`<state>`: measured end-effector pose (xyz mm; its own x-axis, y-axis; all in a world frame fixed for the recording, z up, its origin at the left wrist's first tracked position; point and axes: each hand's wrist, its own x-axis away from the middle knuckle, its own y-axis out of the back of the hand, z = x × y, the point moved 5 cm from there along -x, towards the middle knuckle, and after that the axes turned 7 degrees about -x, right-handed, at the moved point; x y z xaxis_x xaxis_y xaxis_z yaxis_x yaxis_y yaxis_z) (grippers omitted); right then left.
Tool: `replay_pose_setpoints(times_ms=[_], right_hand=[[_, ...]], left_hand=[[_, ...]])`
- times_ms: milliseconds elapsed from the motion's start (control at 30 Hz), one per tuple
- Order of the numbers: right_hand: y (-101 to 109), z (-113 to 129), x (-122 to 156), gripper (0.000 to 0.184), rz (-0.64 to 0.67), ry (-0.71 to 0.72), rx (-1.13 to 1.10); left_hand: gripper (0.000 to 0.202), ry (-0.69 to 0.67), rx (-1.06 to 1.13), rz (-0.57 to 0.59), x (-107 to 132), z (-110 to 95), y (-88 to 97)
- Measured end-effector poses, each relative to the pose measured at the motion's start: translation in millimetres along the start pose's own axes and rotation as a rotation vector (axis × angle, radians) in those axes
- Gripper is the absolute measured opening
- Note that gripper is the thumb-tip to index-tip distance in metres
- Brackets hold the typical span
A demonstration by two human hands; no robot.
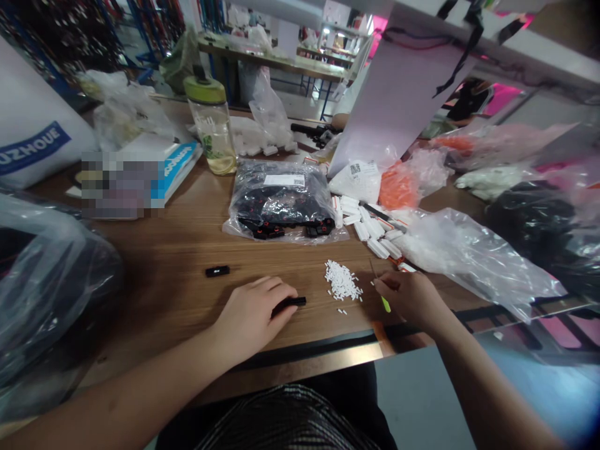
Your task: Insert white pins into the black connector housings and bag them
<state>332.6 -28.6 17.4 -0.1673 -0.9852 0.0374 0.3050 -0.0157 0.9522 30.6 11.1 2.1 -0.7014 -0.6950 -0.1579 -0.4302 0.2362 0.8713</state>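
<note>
A person sits at a wooden surface (178,250) crowded with bags of small parts. Their left hand (253,315) lies palm down near the front edge, its fingers (281,299) curled over one end of a short black part (294,302) and pinning it flat to the wood. Their right hand (407,297) is closed around a thin tool (385,304) with a green end, its tip angled up and away. Between the two hands lies a small heap of white bits (342,284), a few scattered loose just beside it. A second black part (217,271) lies alone to the left, well apart from the hands. Behind the heap, a bag (281,200) looks packed with more black pieces, and white blocks (375,231) spill from under a clear bag (469,256). A bottle (213,125) stands further back. Judging by the one piece set aside, the one in hand and the full bag, the work looks barely begun, with most pieces untouched.
</note>
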Motion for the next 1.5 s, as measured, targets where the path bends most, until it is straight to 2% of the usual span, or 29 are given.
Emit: replay_pose_setpoints(times_ms=[167, 367, 533, 767, 967, 1167, 1333, 1500], right_hand=[[6, -1, -5, 0.022, 0.009, 0.153, -0.072], [2, -6, -9, 0.021, 0.037, 0.214, -0.05], [3, -11, -11, 0.02, 0.065, 0.18, -0.087], [5, -8, -12, 0.028, 0.084, 0.161, -0.122], [6, -1, -9, 0.021, 0.034, 0.177, -0.075], [2, -13, -1, 0.015, 0.068, 0.1, -0.055], [6, -15, -1, 0.018, 0.084, 0.112, -0.076], [12, -4, -6, 0.023, 0.046, 0.181, -0.11]], left_hand=[[0.012, -0.011, 0.007, 0.003, 0, -1, 1.1], [0.019, -0.021, 0.013, 0.007, 2, -3, 1.3], [0.019, -0.013, 0.027, 0.001, 2, -1, 0.6], [0.017, -0.031, 0.016, -0.007, 0, -1, 0.4], [0.018, -0.034, 0.014, -0.012, 0, -1, 0.1], [0.018, -0.032, 0.019, -0.008, 1, 0, -0.7], [0.017, -0.028, 0.018, 0.002, 0, -2, 0.3], [0.018, -0.037, 0.02, 0.006, 0, -2, 0.4]])
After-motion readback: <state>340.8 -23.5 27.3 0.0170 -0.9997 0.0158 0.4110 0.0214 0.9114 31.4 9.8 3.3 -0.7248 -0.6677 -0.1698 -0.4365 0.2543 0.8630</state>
